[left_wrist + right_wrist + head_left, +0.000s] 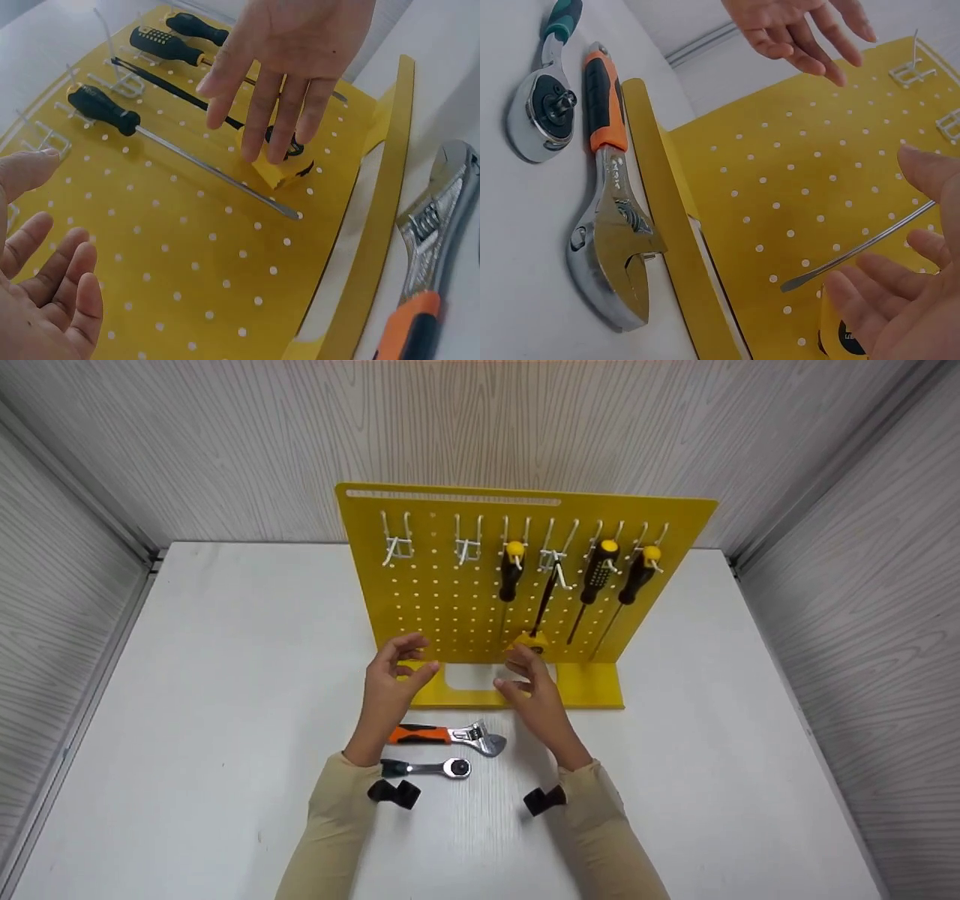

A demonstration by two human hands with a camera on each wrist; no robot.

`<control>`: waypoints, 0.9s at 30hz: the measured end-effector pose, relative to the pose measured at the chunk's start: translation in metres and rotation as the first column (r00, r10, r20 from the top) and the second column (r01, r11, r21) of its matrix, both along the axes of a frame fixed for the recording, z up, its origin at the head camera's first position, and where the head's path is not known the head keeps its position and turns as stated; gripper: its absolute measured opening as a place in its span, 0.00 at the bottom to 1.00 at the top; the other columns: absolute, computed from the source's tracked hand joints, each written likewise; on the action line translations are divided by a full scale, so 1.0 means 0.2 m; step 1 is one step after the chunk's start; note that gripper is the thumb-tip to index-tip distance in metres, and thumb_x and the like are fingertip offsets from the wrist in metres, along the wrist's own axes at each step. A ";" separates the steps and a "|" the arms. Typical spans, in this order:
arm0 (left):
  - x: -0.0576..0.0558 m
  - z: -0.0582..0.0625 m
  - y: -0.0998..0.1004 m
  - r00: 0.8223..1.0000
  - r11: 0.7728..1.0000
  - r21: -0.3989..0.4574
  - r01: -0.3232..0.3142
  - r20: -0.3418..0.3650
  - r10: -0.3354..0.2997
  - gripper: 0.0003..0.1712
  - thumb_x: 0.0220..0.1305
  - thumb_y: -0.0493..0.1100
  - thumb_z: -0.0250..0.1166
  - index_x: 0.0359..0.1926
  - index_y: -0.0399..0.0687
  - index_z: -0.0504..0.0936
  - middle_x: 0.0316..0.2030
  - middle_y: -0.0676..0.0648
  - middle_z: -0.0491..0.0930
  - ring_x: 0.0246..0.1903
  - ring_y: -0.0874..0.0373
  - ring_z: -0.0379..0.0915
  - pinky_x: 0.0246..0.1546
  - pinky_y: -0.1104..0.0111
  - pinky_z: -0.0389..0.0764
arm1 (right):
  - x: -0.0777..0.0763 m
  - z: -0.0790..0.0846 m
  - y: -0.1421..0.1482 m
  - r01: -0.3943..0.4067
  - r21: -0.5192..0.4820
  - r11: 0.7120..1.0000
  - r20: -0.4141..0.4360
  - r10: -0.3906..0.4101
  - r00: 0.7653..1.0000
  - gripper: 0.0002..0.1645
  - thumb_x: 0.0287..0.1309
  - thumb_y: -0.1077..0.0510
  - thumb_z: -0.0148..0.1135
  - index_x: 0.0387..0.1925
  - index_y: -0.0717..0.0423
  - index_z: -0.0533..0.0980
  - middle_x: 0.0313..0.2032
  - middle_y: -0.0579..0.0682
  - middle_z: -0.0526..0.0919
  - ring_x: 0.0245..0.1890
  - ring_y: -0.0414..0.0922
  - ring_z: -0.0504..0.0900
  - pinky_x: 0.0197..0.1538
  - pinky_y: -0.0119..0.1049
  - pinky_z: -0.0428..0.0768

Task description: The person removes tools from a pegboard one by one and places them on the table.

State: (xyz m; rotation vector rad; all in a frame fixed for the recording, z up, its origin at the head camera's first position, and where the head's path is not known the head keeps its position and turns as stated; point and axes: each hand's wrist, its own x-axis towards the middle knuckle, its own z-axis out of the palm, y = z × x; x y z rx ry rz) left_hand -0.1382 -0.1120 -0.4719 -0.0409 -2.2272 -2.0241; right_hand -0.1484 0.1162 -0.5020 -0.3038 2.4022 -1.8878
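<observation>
My left hand (390, 679) is in front of the lower pegboard, fingers loosely bent, holding nothing. Facing it, my right hand (536, 697) also holds nothing; its fingers are close to a yellow tape measure (537, 640), which hangs by a black strap. Whether they touch it I cannot tell. Three screwdrivers with black and yellow handles hang on the pegboard (427, 607): one slotted (217, 174), a thicker one (598, 574) and one at the far right (637, 577). Below the hands lie an orange-handled adjustable wrench (424, 734) and a ratchet (536, 120), its grip partly hidden by my left wrist.
White double hooks line the board's upper part; two, a left hook (397, 547) and another hook (467, 550), carry no tool. The board's yellow base (589, 686) stands on a white table (225, 697). Wood-grain panels (480, 427) enclose the back and sides.
</observation>
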 end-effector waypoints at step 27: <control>-0.29 0.22 0.26 0.992 0.993 -0.006 0.114 -0.044 -0.114 0.29 0.59 0.44 0.69 0.60 0.42 0.72 0.55 0.43 0.76 0.53 0.53 0.73 0.50 0.65 0.74 | -0.14 0.09 -0.07 0.006 0.055 0.998 0.069 -0.010 0.998 0.41 0.66 0.58 0.58 0.73 0.56 0.50 0.69 0.61 0.62 0.69 0.55 0.65 0.67 0.50 0.68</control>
